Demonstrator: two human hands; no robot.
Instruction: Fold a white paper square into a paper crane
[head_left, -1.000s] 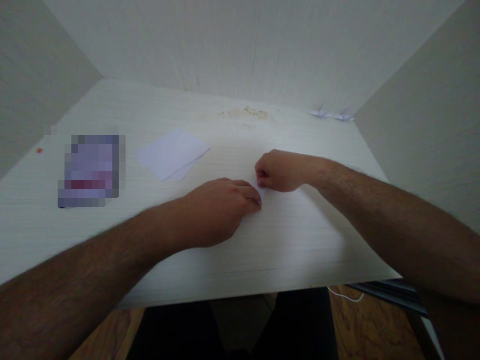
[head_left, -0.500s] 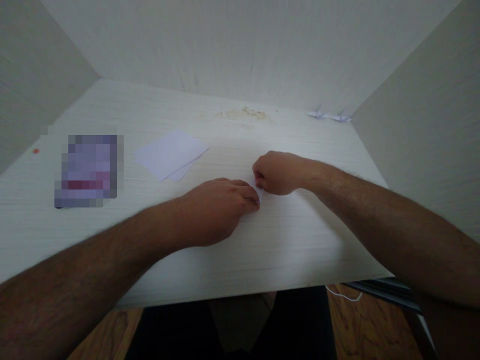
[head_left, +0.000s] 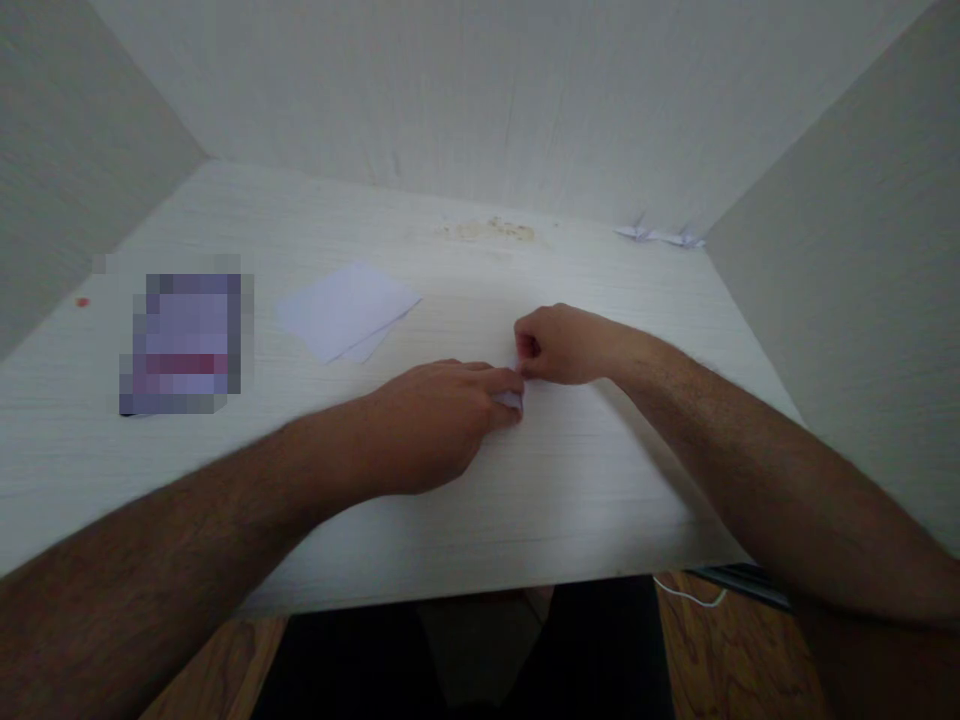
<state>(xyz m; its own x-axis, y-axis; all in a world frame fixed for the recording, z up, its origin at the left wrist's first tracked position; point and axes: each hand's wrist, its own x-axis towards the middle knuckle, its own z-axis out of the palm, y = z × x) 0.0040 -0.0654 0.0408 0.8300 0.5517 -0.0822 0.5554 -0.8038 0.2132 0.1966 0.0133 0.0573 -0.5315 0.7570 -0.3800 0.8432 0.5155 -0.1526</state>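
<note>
Between the fingers of my left hand (head_left: pixel 442 425) is a small folded piece of white paper (head_left: pixel 510 399), held close to the tabletop. Most of that paper is hidden by the fingers. My right hand (head_left: pixel 559 343) is curled just right of it, thumb and forefinger pinched at the paper's upper edge. Two or so flat sheets of white paper (head_left: pixel 345 308) lie overlapped to the left, beyond my left wrist.
A white wood-grain table (head_left: pixel 600 500) has walls on three sides. Folded paper cranes (head_left: pixel 641 233) stand in the back right corner. A blurred purple rectangular thing (head_left: pixel 187 340) lies at the left, near a small red spot (head_left: pixel 82 302). A white cable (head_left: pixel 690 597) hangs below.
My right hand has shifted slightly right and its fingers have moved up to the paper's edge. More of the folded paper shows between my left fingers. The whole view has shifted a little.
</note>
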